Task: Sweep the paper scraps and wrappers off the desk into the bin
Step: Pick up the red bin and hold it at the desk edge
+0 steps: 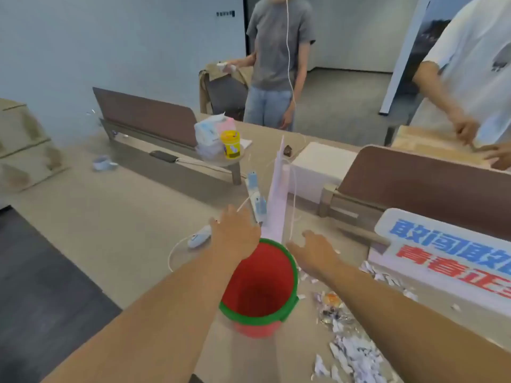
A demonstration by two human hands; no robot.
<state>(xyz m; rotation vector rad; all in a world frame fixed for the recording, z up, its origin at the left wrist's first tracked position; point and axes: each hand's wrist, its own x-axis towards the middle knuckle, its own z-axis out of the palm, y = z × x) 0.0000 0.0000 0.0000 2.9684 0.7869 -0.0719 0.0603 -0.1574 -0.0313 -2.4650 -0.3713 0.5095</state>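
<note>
Left hand (235,230): extended over the desk (110,217), fingers loosely spread, palm down, holding nothing. Just left of it, a white mouse (199,237) with looping cable, not task material. Just beyond its fingertips, a blue-and-white device (255,200) and an upright pink board (276,194).

Between the two forearms: red bin (260,286) with green rim, tilted, mouth facing up and toward the camera. Long axis runs roughly near to far between the arms. Whether it rests on the desk or hangs at the edge: cannot tell. Interior appears empty.

Right hand (315,252): open, fingers splayed, palm down, gripping nothing, just right of the bin's far rim.

Right of and nearer than the right hand: paper scraps (356,355) and crumpled wrappers (330,308), lying in a loose band along the desk beside the right forearm, band running near to far. More scraps against the foot of a printed sign (442,244) further right. All still on the desk, none seen in the bin.

Judgement: right hand is the nearer one; the coming sweep must run leftward and toward the bin mouth. Risk: scraps passing the rim if the bin shifts.
</note>
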